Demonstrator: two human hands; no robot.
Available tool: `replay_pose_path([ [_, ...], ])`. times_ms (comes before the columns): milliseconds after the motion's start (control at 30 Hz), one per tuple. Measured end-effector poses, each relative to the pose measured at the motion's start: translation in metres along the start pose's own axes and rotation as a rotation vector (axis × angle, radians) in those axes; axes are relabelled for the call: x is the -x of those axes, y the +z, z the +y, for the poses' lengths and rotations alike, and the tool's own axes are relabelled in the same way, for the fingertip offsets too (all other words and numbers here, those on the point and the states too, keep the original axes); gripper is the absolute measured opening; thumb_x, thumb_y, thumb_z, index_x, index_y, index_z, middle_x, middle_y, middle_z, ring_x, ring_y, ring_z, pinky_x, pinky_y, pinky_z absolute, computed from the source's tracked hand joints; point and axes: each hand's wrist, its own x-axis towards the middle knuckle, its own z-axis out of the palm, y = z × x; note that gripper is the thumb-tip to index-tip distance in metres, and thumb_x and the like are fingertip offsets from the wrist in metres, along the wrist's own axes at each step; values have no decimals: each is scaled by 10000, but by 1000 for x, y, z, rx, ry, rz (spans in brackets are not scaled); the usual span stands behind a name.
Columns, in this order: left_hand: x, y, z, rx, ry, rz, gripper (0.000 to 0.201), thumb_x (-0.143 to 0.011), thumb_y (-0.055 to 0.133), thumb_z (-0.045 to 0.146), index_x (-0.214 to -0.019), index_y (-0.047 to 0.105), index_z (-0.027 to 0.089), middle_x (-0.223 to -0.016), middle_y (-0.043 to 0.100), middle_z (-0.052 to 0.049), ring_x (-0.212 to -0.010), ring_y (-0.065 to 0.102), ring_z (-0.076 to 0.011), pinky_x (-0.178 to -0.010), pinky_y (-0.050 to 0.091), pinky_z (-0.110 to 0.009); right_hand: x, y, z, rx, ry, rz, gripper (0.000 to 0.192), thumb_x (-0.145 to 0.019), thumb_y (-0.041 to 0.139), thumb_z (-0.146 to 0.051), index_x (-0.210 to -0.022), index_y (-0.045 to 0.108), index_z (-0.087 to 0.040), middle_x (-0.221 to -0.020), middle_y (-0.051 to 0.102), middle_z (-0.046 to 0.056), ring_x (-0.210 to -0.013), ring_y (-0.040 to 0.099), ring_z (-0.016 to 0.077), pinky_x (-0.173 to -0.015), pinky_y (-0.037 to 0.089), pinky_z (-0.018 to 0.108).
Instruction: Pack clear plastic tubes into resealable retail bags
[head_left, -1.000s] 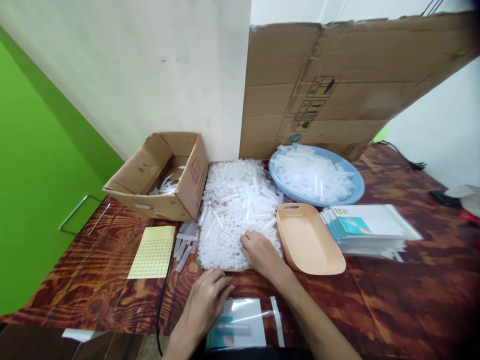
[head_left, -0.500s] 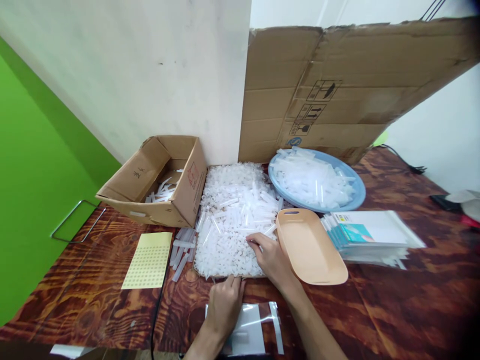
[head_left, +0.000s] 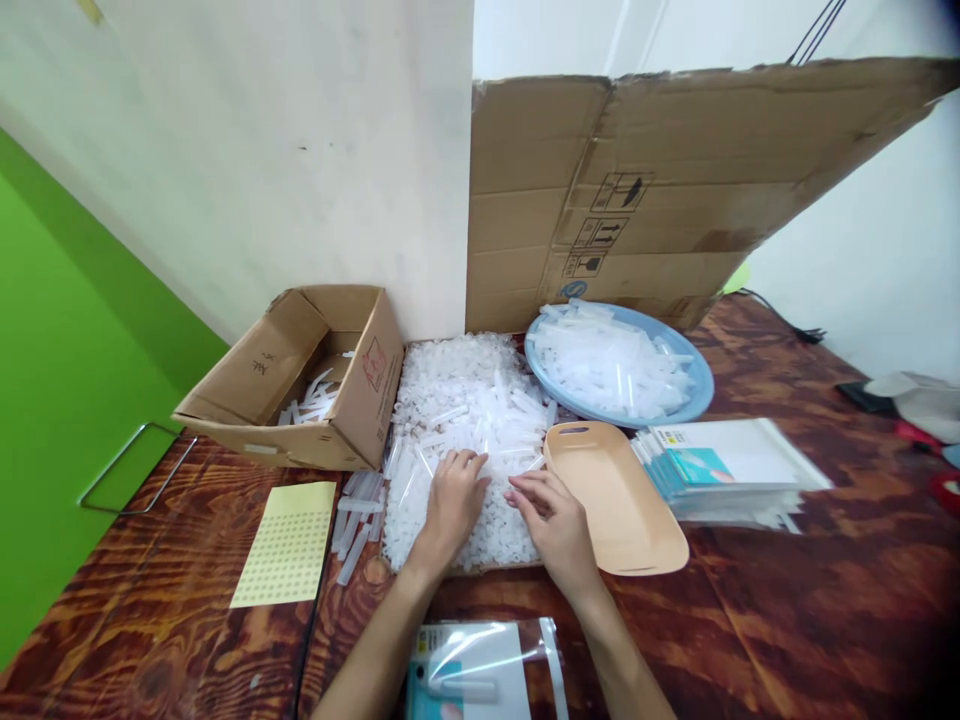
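Small white plastic pieces (head_left: 487, 548) form a dense, loose layer over the near part of a shallow tray (head_left: 510, 567), lying at mixed angles, with single shapes too fine to make out. Longer translucent tubes (head_left: 480, 428) lie heaped across the middle, straight and slender, on their sides and pointing in varied directions, several crossing one another. Short, clear, ring-like pieces (head_left: 457, 356) fill the far part, closely packed and without visible order.
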Motion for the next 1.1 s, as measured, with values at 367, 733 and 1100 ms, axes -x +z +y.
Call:
replay_pose_path([
  [367, 27, -28, 19, 721, -244, 63, 181, -918, 676, 294, -1042, 612, 180, -1121, 703, -97, -958, 692, -209, -843, 585, -337, 7, 6, -5, -415, 206, 127, 234, -841, 782, -365, -940, 699, -170, -764, 729, 47, -728, 726, 212, -684, 599, 310],
  [733, 54, -35, 29, 971, -279, 70, 207, -915, 683, 338, -940, 541, 189, -1040, 625, -51, -747, 687, -144, -748, 555, -317, 4, 17, -16, -467, 151, -79, 178, -837, 790, -314, -794, 689, -173, -675, 649, 3, -575, 629, 139, -562, 504, 249],
  [1100, 67, -61, 13, 895, -295, 216, 240, -927, 661, 394, -905, 526, 197, -970, 584, -24, -642, 623, -108, -672, 527, -280, -31, 34, -54, -185, 12, -507, 241, -878, 732, -331, -722, 617, -188, -711, 602, -16, -592, 599, 130, -552, 467, 241],
])
